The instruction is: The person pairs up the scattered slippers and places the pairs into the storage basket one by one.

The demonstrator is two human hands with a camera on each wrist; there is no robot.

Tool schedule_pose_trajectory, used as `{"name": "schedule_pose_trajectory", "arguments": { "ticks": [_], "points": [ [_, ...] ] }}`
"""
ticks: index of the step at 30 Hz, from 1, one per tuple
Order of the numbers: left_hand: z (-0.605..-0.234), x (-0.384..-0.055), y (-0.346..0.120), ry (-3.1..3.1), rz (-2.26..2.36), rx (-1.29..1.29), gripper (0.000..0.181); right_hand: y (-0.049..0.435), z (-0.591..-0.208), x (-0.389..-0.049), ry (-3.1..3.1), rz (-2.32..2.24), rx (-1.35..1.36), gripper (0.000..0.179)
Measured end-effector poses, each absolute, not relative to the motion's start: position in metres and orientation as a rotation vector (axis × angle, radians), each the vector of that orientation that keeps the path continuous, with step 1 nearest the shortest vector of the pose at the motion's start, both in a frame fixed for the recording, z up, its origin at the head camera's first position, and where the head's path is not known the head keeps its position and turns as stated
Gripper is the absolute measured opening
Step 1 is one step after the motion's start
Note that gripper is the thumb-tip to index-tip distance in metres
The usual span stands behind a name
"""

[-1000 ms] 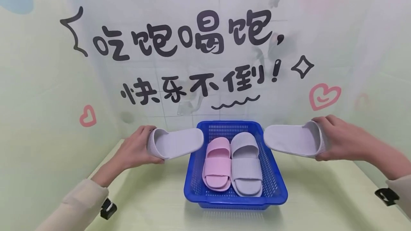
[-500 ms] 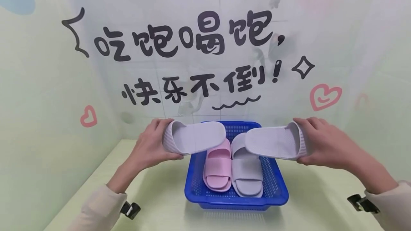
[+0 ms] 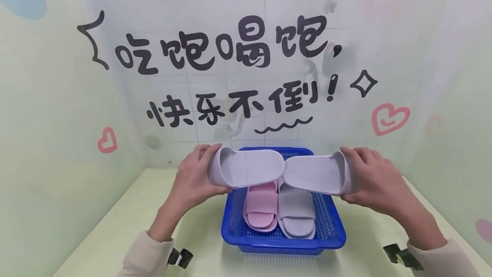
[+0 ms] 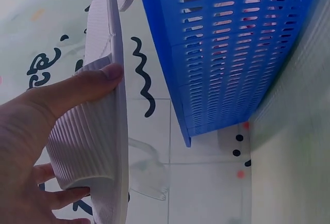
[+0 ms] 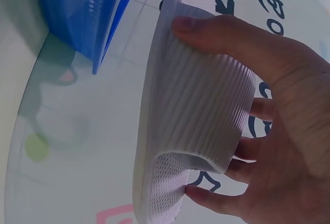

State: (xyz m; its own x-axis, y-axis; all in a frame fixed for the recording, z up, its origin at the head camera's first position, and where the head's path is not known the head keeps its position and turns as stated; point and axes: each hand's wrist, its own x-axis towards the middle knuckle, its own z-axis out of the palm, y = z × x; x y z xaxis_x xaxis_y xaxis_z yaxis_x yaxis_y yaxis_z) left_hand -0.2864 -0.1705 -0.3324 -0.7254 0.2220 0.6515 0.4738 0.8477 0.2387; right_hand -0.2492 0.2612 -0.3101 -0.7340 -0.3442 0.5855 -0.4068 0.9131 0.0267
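My left hand point(image 3: 197, 178) grips a pale grey slipper point(image 3: 251, 168) by its ribbed strap, thumb pressed on the sole's edge in the left wrist view. A second pale grey slipper point(image 3: 315, 173) is held the same way by my right hand point(image 3: 374, 181). Both slippers hover above the back part of a blue basket point(image 3: 284, 245), their ends meeting or nearly so in the head view. Inside the basket lie a pink slipper point(image 3: 261, 204) and a grey slipper point(image 3: 296, 206), side by side, their far ends partly hidden behind the held ones.
The basket stands on a light green table point(image 3: 192, 243), close to the back wall. A printed curtain point(image 3: 215, 3) with black lettering and hearts hangs behind. Each sleeve has a black strap device, such as the left one point(image 3: 180, 258).
Both hands have moved inward, bringing the two held slippers from either side of the basket to end-to-end above it. The slippers in the basket have stayed put.
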Motion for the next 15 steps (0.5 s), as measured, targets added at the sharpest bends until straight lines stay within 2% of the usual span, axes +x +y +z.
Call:
{"name": "schedule_pose_trajectory", "arguments": {
  "ticks": [15],
  "points": [
    [-0.342, -0.281, -0.168, -2.423, -0.463, -0.434, 0.117, 0.239, -0.318, -0.246, -2.5, 0.223, 0.477, 0.109]
  ]
}}
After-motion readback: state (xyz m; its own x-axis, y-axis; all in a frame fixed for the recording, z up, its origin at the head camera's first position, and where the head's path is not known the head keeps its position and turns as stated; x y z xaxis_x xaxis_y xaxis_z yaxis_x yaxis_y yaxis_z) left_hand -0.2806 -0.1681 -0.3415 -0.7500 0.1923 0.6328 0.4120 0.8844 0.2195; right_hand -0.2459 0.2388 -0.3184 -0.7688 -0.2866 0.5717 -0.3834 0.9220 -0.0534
